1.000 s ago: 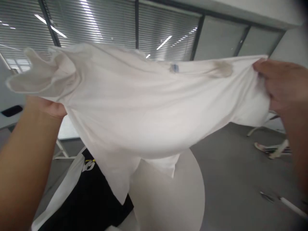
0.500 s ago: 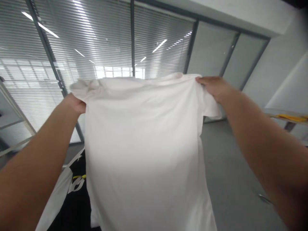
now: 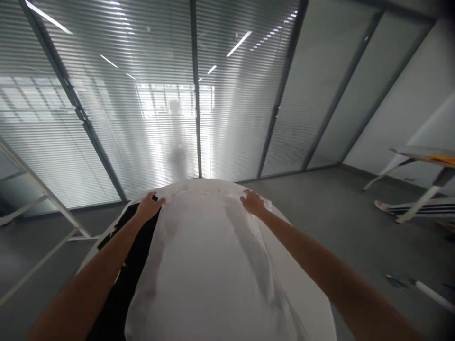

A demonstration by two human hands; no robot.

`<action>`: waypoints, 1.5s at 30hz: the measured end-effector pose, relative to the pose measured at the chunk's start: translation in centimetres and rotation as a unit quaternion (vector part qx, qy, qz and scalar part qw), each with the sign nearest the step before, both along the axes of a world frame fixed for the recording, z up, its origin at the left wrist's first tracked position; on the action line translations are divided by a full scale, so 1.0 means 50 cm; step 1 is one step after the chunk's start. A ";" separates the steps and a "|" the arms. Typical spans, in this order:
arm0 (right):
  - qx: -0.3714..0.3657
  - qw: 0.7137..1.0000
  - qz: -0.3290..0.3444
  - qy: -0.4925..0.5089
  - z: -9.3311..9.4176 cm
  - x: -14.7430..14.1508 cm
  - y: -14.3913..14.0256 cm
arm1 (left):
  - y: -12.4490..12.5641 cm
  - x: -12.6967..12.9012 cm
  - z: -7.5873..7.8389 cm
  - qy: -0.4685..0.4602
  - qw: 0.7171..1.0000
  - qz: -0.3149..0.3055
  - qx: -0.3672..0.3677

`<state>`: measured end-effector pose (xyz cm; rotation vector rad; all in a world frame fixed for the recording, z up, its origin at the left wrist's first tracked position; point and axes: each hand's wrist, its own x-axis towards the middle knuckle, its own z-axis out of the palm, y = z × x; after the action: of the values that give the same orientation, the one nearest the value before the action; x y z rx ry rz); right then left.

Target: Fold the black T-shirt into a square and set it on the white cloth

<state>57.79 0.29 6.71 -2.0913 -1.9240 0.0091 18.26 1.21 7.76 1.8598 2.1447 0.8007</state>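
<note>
Bright backlight through blinds (image 3: 170, 109); soft blur, warped edges.

White cotton T-shirt (image 3: 209, 265) spread on round white table (image 3: 305, 289), gripped at far corners by left hand (image 3: 149, 206) and right hand (image 3: 253, 202). Black garment (image 3: 133, 255) below left grip, partly covered.

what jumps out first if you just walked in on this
A white t-shirt lies spread over a round white table in the middle, with the left hand and right hand pressed on its far end. A black garment lies under its left side, before bright striped blinds.
</note>
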 end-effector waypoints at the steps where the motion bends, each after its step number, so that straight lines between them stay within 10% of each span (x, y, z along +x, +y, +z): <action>1: -0.004 1.000 0.003 -0.003 -0.034 -0.012 -0.032 | -0.019 0.005 -0.010 0.050 0.999 0.007 -0.002; 8: 0.014 0.981 0.185 -0.063 -0.210 -0.011 -0.277 | -0.204 0.059 -0.093 0.281 0.945 -0.170 -0.002; 23: 0.052 0.971 0.209 -0.109 -0.240 0.100 -0.302 | -0.351 0.082 -0.168 0.318 0.921 -0.223 0.011; 30: 0.040 0.973 0.195 -0.118 -0.238 0.093 -0.293 | -0.438 0.107 -0.108 0.258 0.927 -0.270 -0.019; 38: 0.084 0.979 0.155 -0.100 -0.216 0.039 -0.305 | -0.536 0.100 -0.047 0.218 0.880 -0.327 -0.267; 45: 0.053 0.917 0.396 0.013 -0.165 -0.014 -0.412 | -0.554 0.096 -0.044 0.183 0.895 -0.307 -0.267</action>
<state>57.08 -20.31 -1.55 -1.1109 -2.5400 0.1011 23.07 -26.46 5.56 2.2534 1.5185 -0.2662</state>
